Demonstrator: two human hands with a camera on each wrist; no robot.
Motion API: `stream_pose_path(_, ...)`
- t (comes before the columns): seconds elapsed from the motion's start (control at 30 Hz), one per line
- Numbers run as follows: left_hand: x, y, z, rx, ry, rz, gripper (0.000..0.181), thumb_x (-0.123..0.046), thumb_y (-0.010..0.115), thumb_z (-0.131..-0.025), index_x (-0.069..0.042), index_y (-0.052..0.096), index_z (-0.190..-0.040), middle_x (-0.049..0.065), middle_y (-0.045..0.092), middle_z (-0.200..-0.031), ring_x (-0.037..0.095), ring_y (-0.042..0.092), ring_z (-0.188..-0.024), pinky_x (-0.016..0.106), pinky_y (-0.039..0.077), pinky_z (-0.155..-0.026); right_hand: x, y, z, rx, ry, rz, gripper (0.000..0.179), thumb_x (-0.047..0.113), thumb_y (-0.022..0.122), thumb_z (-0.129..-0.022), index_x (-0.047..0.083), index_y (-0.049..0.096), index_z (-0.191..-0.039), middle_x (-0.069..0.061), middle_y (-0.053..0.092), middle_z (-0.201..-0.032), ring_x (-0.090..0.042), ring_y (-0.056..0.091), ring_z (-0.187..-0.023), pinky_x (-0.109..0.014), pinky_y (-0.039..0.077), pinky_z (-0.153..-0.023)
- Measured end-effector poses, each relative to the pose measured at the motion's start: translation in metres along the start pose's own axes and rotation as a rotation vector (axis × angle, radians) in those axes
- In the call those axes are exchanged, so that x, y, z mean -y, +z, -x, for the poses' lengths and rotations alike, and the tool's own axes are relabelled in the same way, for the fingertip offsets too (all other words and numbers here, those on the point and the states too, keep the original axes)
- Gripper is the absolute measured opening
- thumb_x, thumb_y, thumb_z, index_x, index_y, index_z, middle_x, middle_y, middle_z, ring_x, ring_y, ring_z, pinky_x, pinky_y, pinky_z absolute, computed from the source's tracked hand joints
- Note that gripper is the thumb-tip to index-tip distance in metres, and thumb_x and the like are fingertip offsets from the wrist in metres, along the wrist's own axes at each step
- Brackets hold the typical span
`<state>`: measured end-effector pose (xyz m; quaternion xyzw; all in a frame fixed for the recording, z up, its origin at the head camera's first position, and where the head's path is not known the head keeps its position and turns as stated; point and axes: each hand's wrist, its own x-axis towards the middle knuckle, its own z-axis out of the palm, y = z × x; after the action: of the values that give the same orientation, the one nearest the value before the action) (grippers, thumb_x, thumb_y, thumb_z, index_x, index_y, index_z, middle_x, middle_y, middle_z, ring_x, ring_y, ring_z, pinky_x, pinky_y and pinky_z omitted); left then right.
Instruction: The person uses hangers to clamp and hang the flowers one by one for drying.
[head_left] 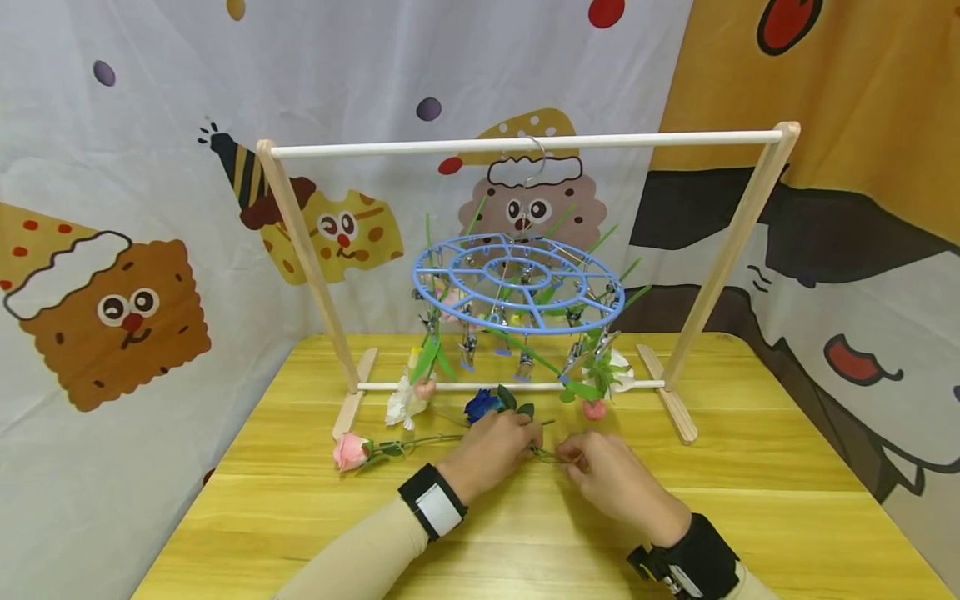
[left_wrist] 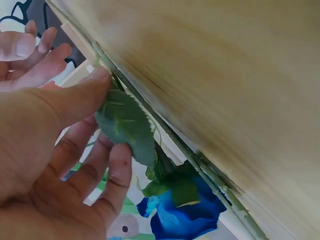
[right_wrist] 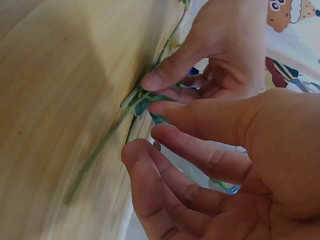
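A blue rose (head_left: 482, 405) with dark green leaves lies on the table below the round hanger. My left hand (head_left: 495, 446) pinches its green stem; in the left wrist view the thumb lies against the stem beside a leaf (left_wrist: 125, 122). Close by on the right, my right hand (head_left: 611, 479) has its thumb at the stems (right_wrist: 95, 165), its other fingers loosely bent and apart from the thumb. A pink rose (head_left: 351, 452) lies to the left, its long stem running toward the left hand.
A wooden rack with a white top rod (head_left: 420, 147) stands behind the hands. From it hangs a blue round hanger (head_left: 517, 329) with metal clips, several holding flowers. White petals (head_left: 405, 404) and pink buds (head_left: 594, 409) hang low near the bottom rod.
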<state>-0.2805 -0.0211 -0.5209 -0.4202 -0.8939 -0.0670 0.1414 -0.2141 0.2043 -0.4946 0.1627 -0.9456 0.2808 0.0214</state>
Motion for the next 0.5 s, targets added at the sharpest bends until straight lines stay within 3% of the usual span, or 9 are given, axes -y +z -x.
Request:
stream_pose_path(0.27,0.001,-0.009,0.007,-0.071,0.059,0.068,0.011,-0.019,0.090,-0.105,-0.022,0.084,-0.114,-0.006,0.085,-0.115,0.014,0.081,-0.103,0.030,0.069,-0.092,0.000,0.000,-0.002,-0.002,0.034,0.015,0.020,0.002,0.090,-0.098,0.012,0.090,-0.114,-0.002,0.089,-0.114,-0.012,0.080,-0.094,-0.036,0.070,-0.080)
stream_pose_path(0.5,0.002,-0.022,0.014,-0.146,0.053,0.105,0.011,-0.015,0.089,-0.106,-0.020,0.086,-0.115,-0.005,0.085,-0.115,0.013,0.081,-0.106,0.025,0.069,-0.094,-0.001,-0.004,0.001,-0.015,-0.023,-0.009,0.010,0.004,0.090,-0.100,0.013,0.090,-0.105,0.004,0.087,-0.099,-0.004,0.073,-0.082,-0.024,0.060,-0.069)
